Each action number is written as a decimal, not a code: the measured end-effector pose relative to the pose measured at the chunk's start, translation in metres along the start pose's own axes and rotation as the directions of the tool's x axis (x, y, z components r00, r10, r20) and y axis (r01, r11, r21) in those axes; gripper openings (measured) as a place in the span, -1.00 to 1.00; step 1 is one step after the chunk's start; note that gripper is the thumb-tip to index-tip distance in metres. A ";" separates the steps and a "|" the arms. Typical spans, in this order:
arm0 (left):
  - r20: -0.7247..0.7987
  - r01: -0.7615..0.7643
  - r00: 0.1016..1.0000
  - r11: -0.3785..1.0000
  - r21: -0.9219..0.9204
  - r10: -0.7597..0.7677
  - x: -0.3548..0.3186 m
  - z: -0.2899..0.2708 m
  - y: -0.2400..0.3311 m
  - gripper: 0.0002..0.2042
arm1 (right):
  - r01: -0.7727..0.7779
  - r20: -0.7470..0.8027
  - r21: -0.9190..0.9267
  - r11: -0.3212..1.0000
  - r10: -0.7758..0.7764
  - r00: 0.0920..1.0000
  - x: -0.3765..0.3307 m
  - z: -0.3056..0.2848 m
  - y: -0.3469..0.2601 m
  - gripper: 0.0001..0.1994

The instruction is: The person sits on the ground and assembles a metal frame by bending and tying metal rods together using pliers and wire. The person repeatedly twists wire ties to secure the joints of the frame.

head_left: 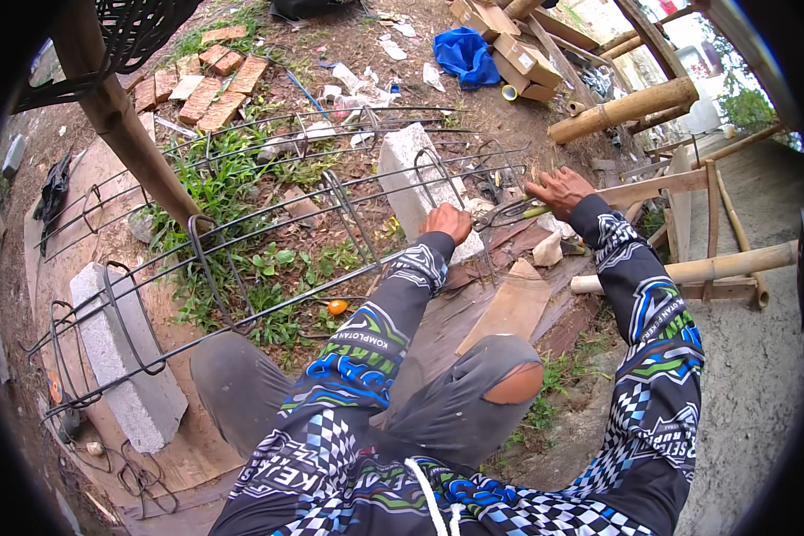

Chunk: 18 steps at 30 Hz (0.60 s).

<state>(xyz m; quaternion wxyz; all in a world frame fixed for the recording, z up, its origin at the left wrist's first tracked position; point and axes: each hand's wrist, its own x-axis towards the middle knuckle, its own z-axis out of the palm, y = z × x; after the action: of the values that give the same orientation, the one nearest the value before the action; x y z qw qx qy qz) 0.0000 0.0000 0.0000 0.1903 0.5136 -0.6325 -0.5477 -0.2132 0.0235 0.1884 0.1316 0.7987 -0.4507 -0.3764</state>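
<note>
Head view: left hand (447, 221) grips rebar cage (268, 223); right hand (558, 189) open on pliers (507, 213) beside concrete block (409, 174)

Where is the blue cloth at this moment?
In the head view, the blue cloth lies on the ground at the top, right of centre, just left of the cardboard boxes.

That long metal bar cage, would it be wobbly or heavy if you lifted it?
The rebar cage is probably heavy, being long with many steel bars. It likely sags slightly, since it rests across two concrete blocks. Its square rings suggest it won't roll.
</note>
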 end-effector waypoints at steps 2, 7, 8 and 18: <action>-0.044 0.027 0.999 1.000 -0.003 -0.027 0.005 -0.002 -0.008 -0.51 | -0.113 0.062 0.154 0.982 0.104 0.993 -0.006 -0.007 -0.023 -0.60; 0.063 0.074 0.995 0.996 0.057 -0.078 -0.002 -0.008 -0.003 -0.53 | -0.689 0.689 0.725 0.024 -0.058 0.723 -0.050 0.010 -0.099 -0.48; 0.093 0.077 0.992 0.996 0.047 -0.081 0.002 -0.013 0.011 -0.53 | -0.683 0.683 0.730 -0.031 -0.017 0.730 -0.055 0.013 -0.098 -0.45; 0.100 0.059 0.993 0.997 0.048 -0.064 -0.003 -0.015 0.017 -0.51 | -0.395 0.076 0.656 0.643 0.465 0.882 -0.052 0.045 -0.107 -0.73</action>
<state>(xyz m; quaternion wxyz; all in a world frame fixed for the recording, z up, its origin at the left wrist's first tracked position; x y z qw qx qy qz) 0.0060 -0.0068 0.0207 0.1293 0.5086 -0.6373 -0.5642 -0.1948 0.1320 0.1240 -0.0481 0.6804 -0.7227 -0.1120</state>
